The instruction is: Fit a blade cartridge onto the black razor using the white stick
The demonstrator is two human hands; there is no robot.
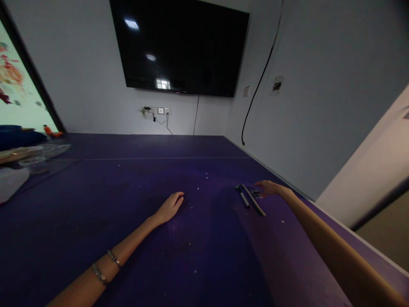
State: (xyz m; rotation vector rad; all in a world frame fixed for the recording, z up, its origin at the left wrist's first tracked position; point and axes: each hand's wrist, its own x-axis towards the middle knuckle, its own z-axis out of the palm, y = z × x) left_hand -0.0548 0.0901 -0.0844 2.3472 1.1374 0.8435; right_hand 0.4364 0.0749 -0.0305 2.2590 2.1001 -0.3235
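Note:
My left hand (170, 208) lies on the purple tabletop (128, 192), fingers loosely bent and nothing in them; two bracelets circle that forearm. Farther right, my right hand (269, 187) hovers with its fingers apart over a small dark-and-clear item (257, 194), too small to name. Whether the fingertips touch it, I cannot tell. Just left of it is a long, thin, slightly curved pale strip with dark edges (254, 201). Beside the strip lies what looks like a razor (244, 198), its grey-and-black handle pointing toward me and its head at the far end.
Plastic bags (41, 153) and dark blue cloth (19, 136) are piled at the left, near a small orange object (51, 131). A black cable (260, 81) hangs down the right wall to table level. A television (182, 47) is mounted above wall sockets (160, 111).

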